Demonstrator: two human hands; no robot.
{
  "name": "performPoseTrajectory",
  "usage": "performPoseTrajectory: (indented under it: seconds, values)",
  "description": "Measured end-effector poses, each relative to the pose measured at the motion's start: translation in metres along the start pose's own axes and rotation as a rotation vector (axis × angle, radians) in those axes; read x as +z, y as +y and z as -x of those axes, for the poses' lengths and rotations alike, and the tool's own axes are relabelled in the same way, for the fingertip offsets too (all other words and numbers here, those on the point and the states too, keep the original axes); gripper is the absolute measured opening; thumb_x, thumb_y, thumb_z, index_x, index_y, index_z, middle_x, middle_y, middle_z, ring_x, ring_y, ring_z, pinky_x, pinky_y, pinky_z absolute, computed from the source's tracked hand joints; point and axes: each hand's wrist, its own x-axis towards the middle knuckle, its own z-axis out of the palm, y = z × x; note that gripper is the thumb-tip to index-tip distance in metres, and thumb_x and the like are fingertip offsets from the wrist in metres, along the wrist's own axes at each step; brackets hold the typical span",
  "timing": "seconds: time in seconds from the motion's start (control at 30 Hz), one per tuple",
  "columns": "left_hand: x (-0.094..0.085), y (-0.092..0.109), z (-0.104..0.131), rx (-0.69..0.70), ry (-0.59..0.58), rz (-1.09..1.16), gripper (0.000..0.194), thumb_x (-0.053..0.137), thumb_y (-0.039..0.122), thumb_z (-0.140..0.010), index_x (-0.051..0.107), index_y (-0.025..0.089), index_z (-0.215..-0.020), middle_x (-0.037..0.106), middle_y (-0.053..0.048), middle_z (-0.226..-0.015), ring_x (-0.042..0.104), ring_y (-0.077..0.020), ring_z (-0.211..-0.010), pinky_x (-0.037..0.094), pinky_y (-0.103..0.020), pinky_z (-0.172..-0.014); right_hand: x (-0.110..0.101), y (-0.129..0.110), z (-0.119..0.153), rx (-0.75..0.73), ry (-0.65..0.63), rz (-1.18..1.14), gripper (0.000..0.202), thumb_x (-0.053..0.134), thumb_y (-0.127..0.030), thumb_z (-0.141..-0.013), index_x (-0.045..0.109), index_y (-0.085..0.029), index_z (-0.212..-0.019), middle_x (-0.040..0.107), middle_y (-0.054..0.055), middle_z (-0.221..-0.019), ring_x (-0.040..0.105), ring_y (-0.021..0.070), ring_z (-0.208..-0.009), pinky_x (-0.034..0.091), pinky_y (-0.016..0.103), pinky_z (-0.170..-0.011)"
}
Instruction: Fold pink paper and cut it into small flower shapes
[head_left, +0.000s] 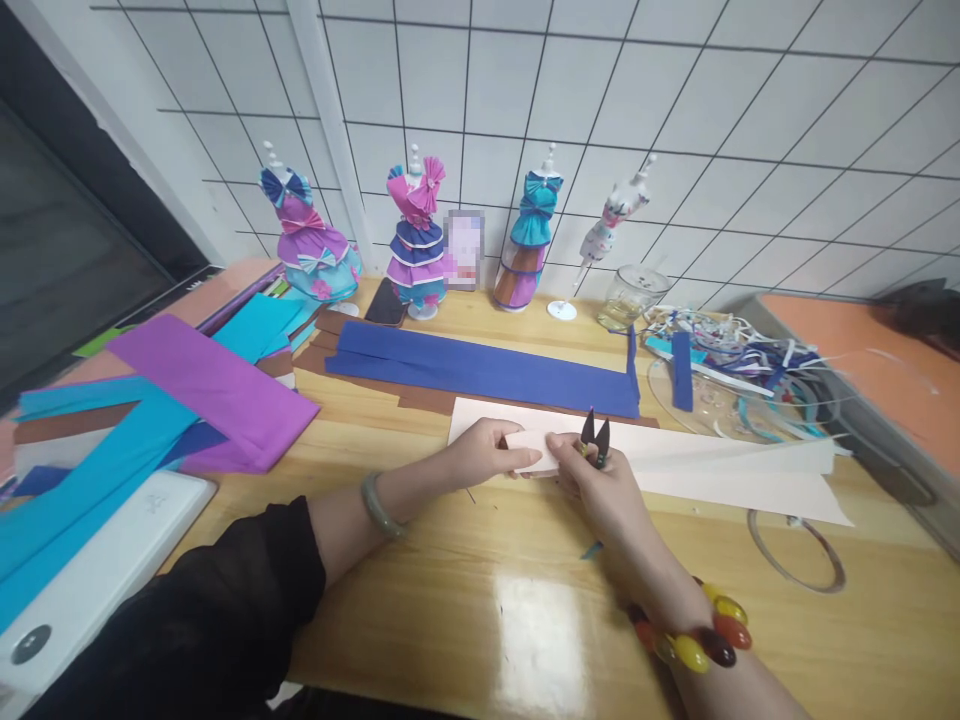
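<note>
Between both hands is a small folded piece of pale pink fabric; whether it is cloth or crepe paper I cannot tell. My left hand pinches its left end with thumb and fingers. At the right end, the thumb of my right hand presses on it. That same hand also keeps a pair of small snips in its palm, the dark blades pointing up and slightly apart. Beneath and behind the hands, a long pale pink strip lies across the table. A blue strip lies just beyond it.
Several small mannequins in ruffled dresses and a bare one line the tiled wall. A glass jar and a heap of scraps are at right. Purple fabric and a white device lie left. A ring lies front right.
</note>
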Motion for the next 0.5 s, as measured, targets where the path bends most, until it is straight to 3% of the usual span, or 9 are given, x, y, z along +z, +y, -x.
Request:
performPoseTrajectory:
  seconds: [0.13,0.23,0.5]
  values:
    - [0.0023,0.0029,-0.0022,-0.028,0.089,0.094,0.039,0.069,0.045,-0.061,0.059,0.009,-0.074,0.059,-0.004,-0.066,0.054,-0.0105,-0.060,0.044,-0.023,-0.057,-0.0001,-0.0019,0.0005,0.012,0.003,0.058,0.032,0.064,-0.048,-0.071,0.063,-0.016,-0.074,0.033,-0.007,-0.043,0.023,0.0080,-0.041,0.015,0.024,-0.041]
    - [0.0031,0.0042,-0.0025,-0.030,0.079,0.100,0.037,0.069,0.044,-0.061,0.057,0.010,-0.069,0.058,-0.003,-0.064,0.052,-0.0093,-0.058,0.044,-0.022,-0.056,-0.0007,-0.0045,0.0012,-0.017,0.034,0.152,0.029,0.064,-0.045,-0.072,0.064,-0.016,-0.071,0.038,-0.005,-0.044,0.028,0.0089,-0.042,0.017,0.025,-0.041]
    - [-0.0002,-0.0020,-0.0050,-0.010,0.072,0.032,0.034,0.067,0.041,-0.065,0.060,0.010,-0.075,0.058,-0.003,-0.068,0.053,-0.0089,-0.056,0.044,-0.022,-0.054,-0.0027,-0.0043,0.0026,-0.040,0.034,0.201,0.031,0.059,-0.046,-0.077,0.062,-0.015,-0.071,0.035,-0.005,-0.046,0.028,0.0091,-0.044,0.017,0.025,-0.044]
